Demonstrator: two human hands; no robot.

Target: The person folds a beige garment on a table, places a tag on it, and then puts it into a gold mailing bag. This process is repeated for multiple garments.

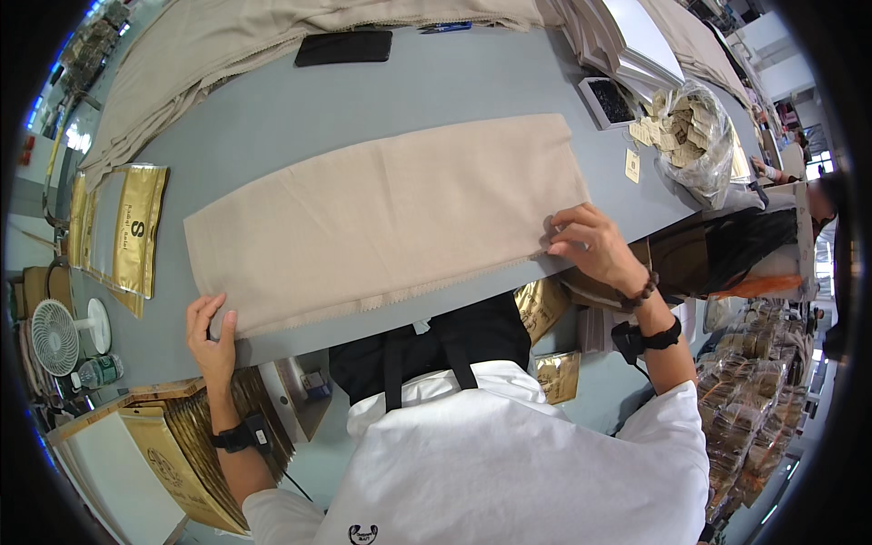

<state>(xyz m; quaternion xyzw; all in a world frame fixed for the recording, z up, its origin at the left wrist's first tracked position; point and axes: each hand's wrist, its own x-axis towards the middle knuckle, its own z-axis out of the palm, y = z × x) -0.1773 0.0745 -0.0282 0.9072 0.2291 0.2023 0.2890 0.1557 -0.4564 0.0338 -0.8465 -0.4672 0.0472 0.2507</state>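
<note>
A folded beige cloth (388, 218) lies flat across the grey table (259, 116), its finely scalloped edge towards me. My left hand (211, 337) is at the cloth's near left corner, with thumb and fingers apart. At the near right corner, my right hand (593, 242) rests its fingertips on or just over the fabric, the fingers curled a little. Whether either hand pinches the cloth is hard to see; no fabric is lifted. Light creases run over the cloth's upper layer.
Gold-trimmed packets (139, 231) lie at the left, near a small fan (56, 337) and a bottle (99, 371). A black phone (344, 48) lies beyond the cloth. Rightward are a small box (608, 102), a bag of tags (695, 136) and white card sheets (644, 41). More beige fabric (225, 34) covers the far edge.
</note>
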